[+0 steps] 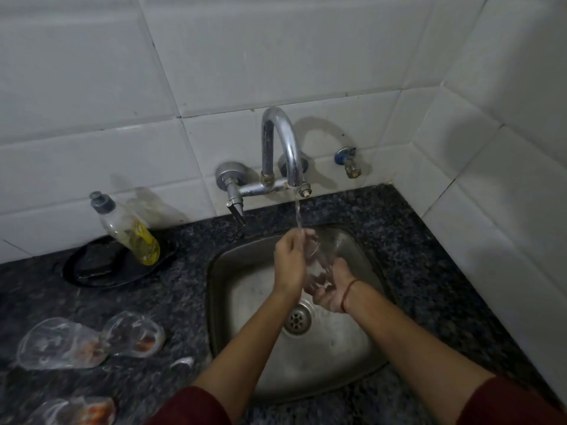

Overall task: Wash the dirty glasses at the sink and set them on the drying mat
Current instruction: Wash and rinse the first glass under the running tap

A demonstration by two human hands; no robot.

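Rinsing under the tap (281,139): left hand (290,263) grips the glass (320,256) at its rim, right hand (330,291) cups its base. Next, likely: drain it.

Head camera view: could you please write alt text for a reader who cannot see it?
The left hand and right hand hold a clear glass under the running tap above a steel sink. Three dirty glasses sit on the dark counter to the left, beyond them a soap bottle.
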